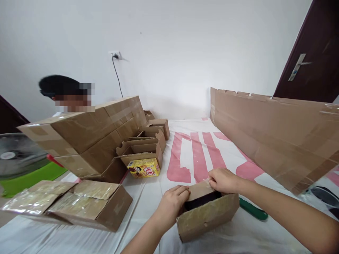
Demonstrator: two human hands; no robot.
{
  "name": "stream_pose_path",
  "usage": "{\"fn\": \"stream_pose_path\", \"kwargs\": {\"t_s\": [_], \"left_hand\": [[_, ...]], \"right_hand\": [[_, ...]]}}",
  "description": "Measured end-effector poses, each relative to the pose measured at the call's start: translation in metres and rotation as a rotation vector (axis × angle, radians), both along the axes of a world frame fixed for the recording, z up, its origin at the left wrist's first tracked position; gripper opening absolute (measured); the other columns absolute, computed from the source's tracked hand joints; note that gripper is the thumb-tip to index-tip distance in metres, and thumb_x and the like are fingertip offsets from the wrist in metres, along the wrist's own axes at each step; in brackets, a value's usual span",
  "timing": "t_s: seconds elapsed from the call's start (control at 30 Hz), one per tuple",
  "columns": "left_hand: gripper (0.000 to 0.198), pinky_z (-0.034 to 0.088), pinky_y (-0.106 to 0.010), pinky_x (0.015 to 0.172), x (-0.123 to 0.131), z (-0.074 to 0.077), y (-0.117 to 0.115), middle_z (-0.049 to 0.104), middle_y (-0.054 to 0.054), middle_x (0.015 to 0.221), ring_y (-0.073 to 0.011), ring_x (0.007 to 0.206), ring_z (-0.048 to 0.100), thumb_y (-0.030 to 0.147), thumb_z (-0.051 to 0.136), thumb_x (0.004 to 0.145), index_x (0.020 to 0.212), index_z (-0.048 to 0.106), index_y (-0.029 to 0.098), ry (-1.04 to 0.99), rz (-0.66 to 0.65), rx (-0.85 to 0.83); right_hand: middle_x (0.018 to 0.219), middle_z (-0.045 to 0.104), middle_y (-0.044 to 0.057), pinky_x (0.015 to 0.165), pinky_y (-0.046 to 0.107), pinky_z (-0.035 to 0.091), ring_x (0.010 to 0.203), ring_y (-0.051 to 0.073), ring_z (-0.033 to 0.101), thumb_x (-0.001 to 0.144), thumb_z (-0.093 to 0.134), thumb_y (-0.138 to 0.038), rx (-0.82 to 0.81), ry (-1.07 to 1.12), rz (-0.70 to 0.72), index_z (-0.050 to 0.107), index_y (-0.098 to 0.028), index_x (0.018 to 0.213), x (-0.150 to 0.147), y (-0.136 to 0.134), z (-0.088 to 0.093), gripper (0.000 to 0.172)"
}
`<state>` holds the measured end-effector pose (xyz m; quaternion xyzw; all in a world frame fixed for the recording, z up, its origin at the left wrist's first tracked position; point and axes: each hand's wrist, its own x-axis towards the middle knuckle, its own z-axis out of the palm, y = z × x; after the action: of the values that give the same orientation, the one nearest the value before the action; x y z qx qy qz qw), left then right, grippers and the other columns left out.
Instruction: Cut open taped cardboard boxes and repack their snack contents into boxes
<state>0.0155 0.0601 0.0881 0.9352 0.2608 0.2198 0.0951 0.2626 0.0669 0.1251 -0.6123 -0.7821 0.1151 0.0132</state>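
Note:
A small cardboard box rests on the white cloth in front of me, its top partly uncovered and dark inside. One flap stands out toward me and another lies across the far side. My left hand is closed on the left end of the far flap. With curled fingers, my right hand grips that flap at its right end; the fingertips are partly hidden. Close to the box's right side lies a long green object with a rounded end, partly covered by the box and my forearm.
Two taped cardboard boxes sit at left. A yellow printed carton stands before a row of open boxes. Stacked large boxes form a wall, with a person behind. A tall cardboard panel borders the right.

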Motion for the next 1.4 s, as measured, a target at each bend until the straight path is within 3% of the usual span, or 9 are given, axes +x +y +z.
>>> {"fn": "stream_pose_path", "kwargs": {"t_s": [0.13, 0.3, 0.5, 0.63, 0.8, 0.93, 1.17, 1.3, 1.4], "left_hand": [[0.015, 0.053, -0.030, 0.076, -0.005, -0.003, 0.004, 0.069, -0.007, 0.096, -0.0201, 0.089, 0.065, 0.014, 0.044, 0.093, 0.087, 0.056, 0.020, -0.016, 0.025, 0.037], [0.010, 0.052, -0.031, 0.072, -0.021, -0.002, 0.008, 0.067, -0.005, 0.091, -0.0207, 0.085, 0.064, 0.020, 0.049, 0.092, 0.084, 0.055, 0.021, -0.019, 0.061, 0.008], [0.016, 0.051, -0.031, 0.076, -0.016, -0.001, 0.004, 0.066, -0.005, 0.096, -0.0192, 0.090, 0.062, 0.014, 0.042, 0.093, 0.088, 0.055, 0.022, -0.050, 0.043, -0.042], [0.017, 0.051, -0.028, 0.072, -0.012, -0.006, 0.004, 0.065, -0.004, 0.096, -0.0169, 0.086, 0.062, 0.012, 0.042, 0.093, 0.085, 0.053, 0.022, -0.084, 0.085, -0.043], [0.017, 0.053, -0.029, 0.076, -0.014, -0.013, 0.004, 0.065, -0.005, 0.097, -0.0169, 0.089, 0.064, 0.008, 0.045, 0.088, 0.082, 0.051, 0.022, -0.166, 0.093, 0.011], [0.017, 0.054, -0.029, 0.076, -0.013, -0.011, 0.001, 0.066, -0.005, 0.097, -0.0168, 0.089, 0.064, 0.007, 0.045, 0.086, 0.082, 0.053, 0.022, -0.180, 0.085, 0.005], [0.016, 0.054, -0.029, 0.077, -0.012, -0.008, -0.001, 0.066, -0.005, 0.097, -0.0175, 0.090, 0.064, 0.009, 0.045, 0.088, 0.083, 0.054, 0.022, -0.200, 0.082, -0.020], [0.016, 0.054, -0.029, 0.076, -0.011, -0.006, -0.001, 0.066, -0.005, 0.095, -0.0174, 0.089, 0.064, 0.010, 0.045, 0.089, 0.083, 0.054, 0.022, -0.184, 0.066, -0.021], [0.018, 0.053, -0.029, 0.076, -0.011, -0.004, -0.003, 0.066, -0.005, 0.094, -0.0174, 0.088, 0.063, 0.008, 0.045, 0.088, 0.083, 0.054, 0.022, -0.162, 0.053, -0.026]], "right_hand": [[0.075, 0.069, 0.004, 0.054, 0.026, 0.027, 0.068, 0.017, 0.061, 0.074, 0.056, -0.020, 0.035, 0.015, -0.100, 0.058, -0.020, 0.063, 0.019, 0.002, 0.000, 0.011], [0.053, 0.059, -0.001, 0.048, 0.025, 0.025, 0.043, 0.013, 0.051, 0.081, 0.047, -0.024, 0.083, 0.023, -0.428, 0.049, -0.021, 0.063, 0.100, -0.006, 0.007, 0.018], [0.053, 0.056, -0.001, 0.052, 0.027, 0.033, 0.054, 0.017, 0.053, 0.086, 0.042, -0.043, 0.216, 0.113, -0.548, 0.045, -0.024, 0.063, 0.183, -0.057, -0.009, 0.030], [0.063, 0.058, 0.000, 0.059, 0.029, 0.040, 0.060, 0.018, 0.054, 0.087, 0.045, -0.041, 0.182, 0.171, -0.359, 0.052, -0.024, 0.067, 0.174, -0.112, -0.046, 0.027], [0.079, 0.063, 0.006, 0.069, 0.035, 0.045, 0.073, 0.023, 0.059, 0.087, 0.047, -0.022, 0.395, 0.040, -0.204, 0.061, -0.023, 0.075, 0.120, -0.163, -0.131, 0.019], [0.083, 0.064, 0.008, 0.070, 0.037, 0.051, 0.077, 0.024, 0.063, 0.089, 0.043, -0.020, 0.334, 0.121, -0.247, 0.063, -0.024, 0.080, 0.096, -0.178, -0.168, 0.022], [0.138, 0.056, 0.010, 0.108, 0.050, 0.040, 0.131, 0.034, 0.045, 0.079, 0.063, -0.050, 0.037, 0.259, -0.237, 0.062, -0.026, 0.126, 0.097, -0.187, -0.150, 0.052], [0.122, 0.067, 0.010, 0.101, 0.044, 0.046, 0.117, 0.028, 0.058, 0.089, 0.050, -0.044, 0.120, 0.329, -0.224, 0.067, -0.025, 0.119, 0.102, -0.168, -0.121, 0.039], [0.096, 0.071, 0.009, 0.085, 0.038, 0.051, 0.093, 0.024, 0.064, 0.093, 0.042, -0.043, 0.309, 0.362, -0.271, 0.070, -0.024, 0.093, 0.101, -0.135, -0.070, 0.033]]}}
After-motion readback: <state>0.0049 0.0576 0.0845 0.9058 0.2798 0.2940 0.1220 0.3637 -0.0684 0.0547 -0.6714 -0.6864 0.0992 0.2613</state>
